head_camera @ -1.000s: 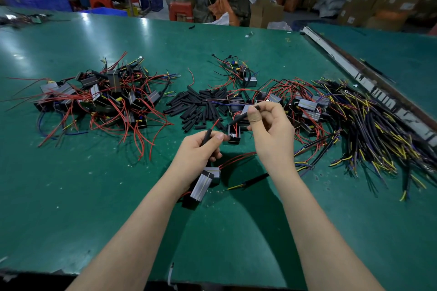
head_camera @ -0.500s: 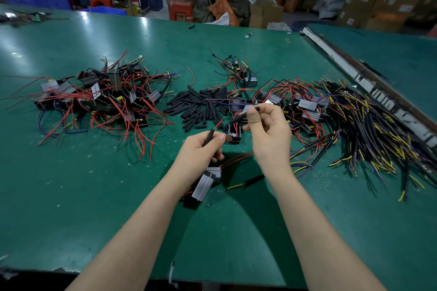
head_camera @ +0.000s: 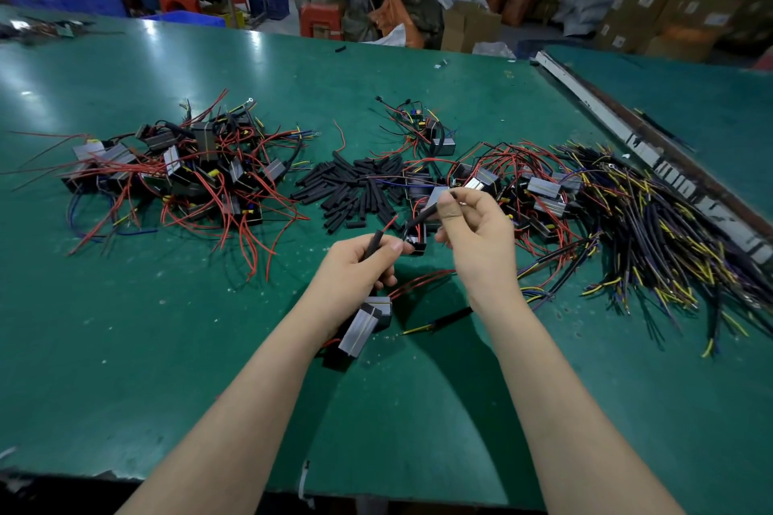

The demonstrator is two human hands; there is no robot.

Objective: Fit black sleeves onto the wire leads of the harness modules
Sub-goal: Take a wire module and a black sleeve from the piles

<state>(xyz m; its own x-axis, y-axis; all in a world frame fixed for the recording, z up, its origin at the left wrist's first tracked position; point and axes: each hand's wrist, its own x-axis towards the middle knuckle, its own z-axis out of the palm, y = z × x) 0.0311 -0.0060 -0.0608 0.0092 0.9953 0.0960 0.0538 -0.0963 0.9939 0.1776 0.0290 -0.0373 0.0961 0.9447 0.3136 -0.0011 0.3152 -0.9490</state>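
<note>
fingers of the left hand [head_camera: 355, 268] and right hand [head_camera: 477, 230] each pinch a black sleeve [head_camera: 373, 243], loose sleeves [head_camera: 355, 188] heaped just beyond.

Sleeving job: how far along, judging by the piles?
Possibly done: left module pile, though its leads mostly show bare red. In hand: left hand grips a sleeved red lead, right hand pinches another sleeve. Left: loose sleeves and the modules at right.

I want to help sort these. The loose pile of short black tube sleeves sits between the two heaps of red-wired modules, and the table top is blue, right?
Not quite: the head view shows the table top is green. The loose pile of short black tube sleeves does sit between the two heaps of red-wired modules.
</note>
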